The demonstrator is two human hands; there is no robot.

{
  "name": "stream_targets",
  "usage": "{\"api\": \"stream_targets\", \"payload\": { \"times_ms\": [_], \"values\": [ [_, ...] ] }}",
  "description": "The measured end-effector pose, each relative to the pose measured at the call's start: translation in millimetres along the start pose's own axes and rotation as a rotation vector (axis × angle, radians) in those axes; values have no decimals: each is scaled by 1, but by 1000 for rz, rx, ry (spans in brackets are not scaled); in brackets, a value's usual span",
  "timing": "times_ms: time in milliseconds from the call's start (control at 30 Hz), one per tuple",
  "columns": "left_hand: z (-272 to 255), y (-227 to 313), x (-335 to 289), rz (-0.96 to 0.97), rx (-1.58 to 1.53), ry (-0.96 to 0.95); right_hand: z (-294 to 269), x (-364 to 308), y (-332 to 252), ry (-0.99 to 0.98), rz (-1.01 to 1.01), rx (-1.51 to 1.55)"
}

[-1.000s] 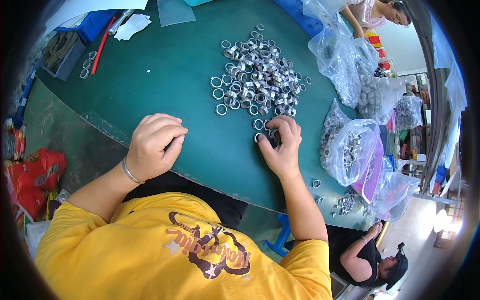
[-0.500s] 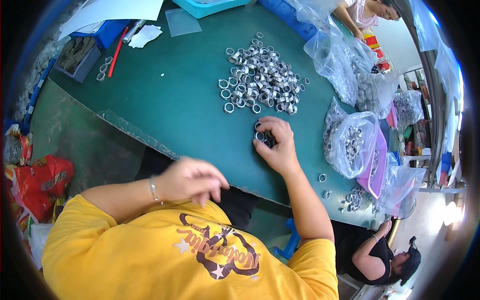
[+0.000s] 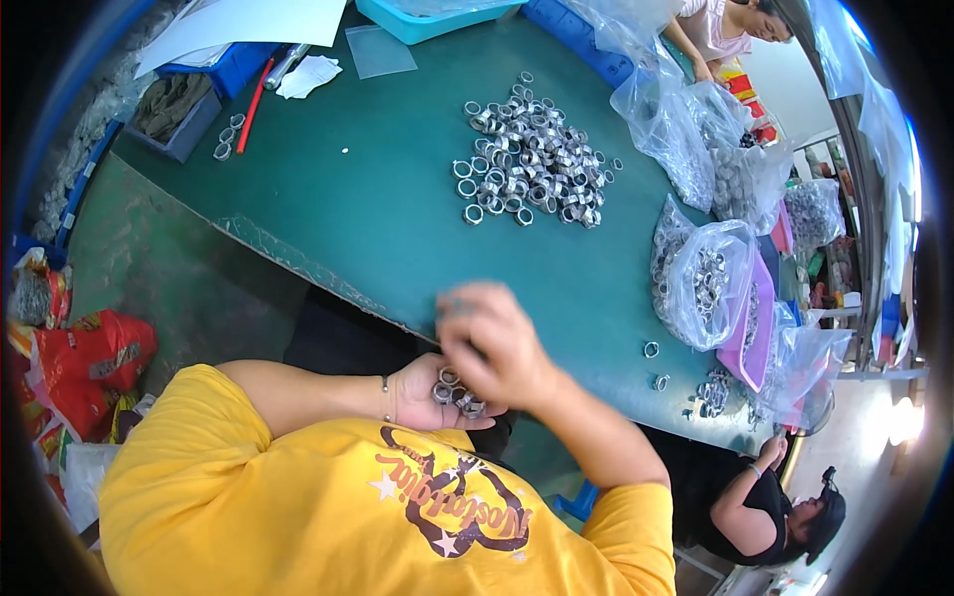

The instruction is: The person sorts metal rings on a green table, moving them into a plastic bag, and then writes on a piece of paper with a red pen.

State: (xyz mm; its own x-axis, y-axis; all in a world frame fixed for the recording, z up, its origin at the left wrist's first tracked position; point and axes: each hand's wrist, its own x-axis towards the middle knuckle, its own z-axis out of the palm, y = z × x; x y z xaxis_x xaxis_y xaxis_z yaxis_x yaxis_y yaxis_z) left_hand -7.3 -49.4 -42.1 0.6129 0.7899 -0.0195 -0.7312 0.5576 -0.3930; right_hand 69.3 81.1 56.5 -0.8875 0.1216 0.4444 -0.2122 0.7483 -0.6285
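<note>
My left hand is cupped palm up close to my shirt, with several silver metal rings lying in it. Just above and partly over it is my right hand, blurred, its fingers curled inward. A greyish smear shows at those fingers, and I cannot make out what it is. Farther out on the green table lies a heap of similar metal rings, a few of them loose around its edge.
Clear bags of metal parts and a purple tray stand at the right. A red stick, a grey bin and a light blue tub are at the far side. Two co-workers sit at the right.
My right hand has come from beside the heap, where it pinched rings, back toward my left hand. The left hand has turned palm up and now holds rings. The view has shifted slightly.
</note>
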Motion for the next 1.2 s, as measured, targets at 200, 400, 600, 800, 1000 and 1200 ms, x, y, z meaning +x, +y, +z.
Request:
{"api": "stream_targets", "payload": {
  "times_ms": [200, 400, 600, 800, 1000, 1200],
  "values": [
    [16, -2, -4, 75, 232, 475, -12, 82, 90, 8, 24, -677],
    [2, 5, -3, 2, 176, 293, -43, 23, 58, -115, 93, -551],
    [7, 1, 12, -45, 136, 355, -59, -40, 18, -109, 236, -431],
    [9, -3, 21, 6, 129, 445, -85, -106, 19, 664, 555, 84],
    [9, -3, 26, 3, 162, 478, -83, -95, 5, 334, 536, -214],
    [8, -4, 26, -5, 162, 445, -74, -108, 17, 366, 574, -215]
  ]
}}
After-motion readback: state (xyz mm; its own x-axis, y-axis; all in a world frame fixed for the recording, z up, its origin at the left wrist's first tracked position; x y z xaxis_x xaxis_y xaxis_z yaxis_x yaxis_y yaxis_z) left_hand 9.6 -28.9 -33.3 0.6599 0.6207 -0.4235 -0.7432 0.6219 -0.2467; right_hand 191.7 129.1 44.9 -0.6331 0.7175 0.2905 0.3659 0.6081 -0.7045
